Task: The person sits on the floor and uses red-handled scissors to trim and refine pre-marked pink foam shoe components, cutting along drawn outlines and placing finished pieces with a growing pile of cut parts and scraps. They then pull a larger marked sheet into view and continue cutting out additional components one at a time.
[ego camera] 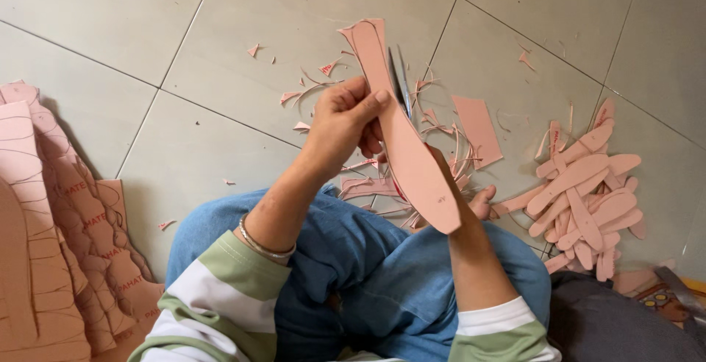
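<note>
My left hand grips a long pink insole-shaped sheet piece near its narrow upper part, thumb on its face. The piece runs from upper left down to a rounded end at lower right. Scissors stand with their blades open along the piece's right edge. My right hand is mostly hidden behind the pink piece; only part of it shows below the scissors, which it appears to hold. I sit cross-legged in blue jeans on the tiled floor.
A pile of cut pink insole shapes lies on the right. Stacks of marked pink sheets sit at the left. Thin pink offcuts and a rectangular scrap litter the grey tiles ahead.
</note>
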The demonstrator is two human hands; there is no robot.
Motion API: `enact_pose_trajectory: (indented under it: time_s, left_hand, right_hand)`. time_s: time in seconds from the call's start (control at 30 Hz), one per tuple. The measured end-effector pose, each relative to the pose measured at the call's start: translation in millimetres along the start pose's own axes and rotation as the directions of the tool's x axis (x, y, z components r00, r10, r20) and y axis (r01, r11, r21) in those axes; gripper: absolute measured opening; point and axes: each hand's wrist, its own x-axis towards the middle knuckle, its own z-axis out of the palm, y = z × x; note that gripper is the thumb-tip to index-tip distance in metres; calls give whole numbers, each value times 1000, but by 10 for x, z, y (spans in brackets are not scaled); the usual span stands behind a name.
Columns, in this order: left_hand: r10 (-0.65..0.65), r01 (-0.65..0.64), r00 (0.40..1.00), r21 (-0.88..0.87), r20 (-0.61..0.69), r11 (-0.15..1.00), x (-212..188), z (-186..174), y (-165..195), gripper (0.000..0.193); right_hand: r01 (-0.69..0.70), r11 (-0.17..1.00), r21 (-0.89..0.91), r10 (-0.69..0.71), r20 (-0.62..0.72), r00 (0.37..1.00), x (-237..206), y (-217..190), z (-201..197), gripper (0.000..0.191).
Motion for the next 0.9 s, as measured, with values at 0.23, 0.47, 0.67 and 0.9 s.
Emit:
enact_pose_trajectory:
  time_s: [0.23,0.47,0.67,0.9]
  left_hand:
    - [15,-14,1000,63,-19,998,19,-103,75,22]
    - [-1,0,1000,88,14,996,1,-60,64,24]
    - [-54,55,998,-16,42,998,-13,28,-27,22]
    - [11,-11,1000,-6,10,1000,-2,-37,7,22]
  right_hand:
    - [-99,904,-417,188,178,966,143,-116,398,122]
    - [-89,892,-443,188,185,965,194,-29,642,115]
    - [-17,984,-177,38,114,993,118,80,359,109]
    - [-5,984,-176,23,100,995,30,-47,322,102]
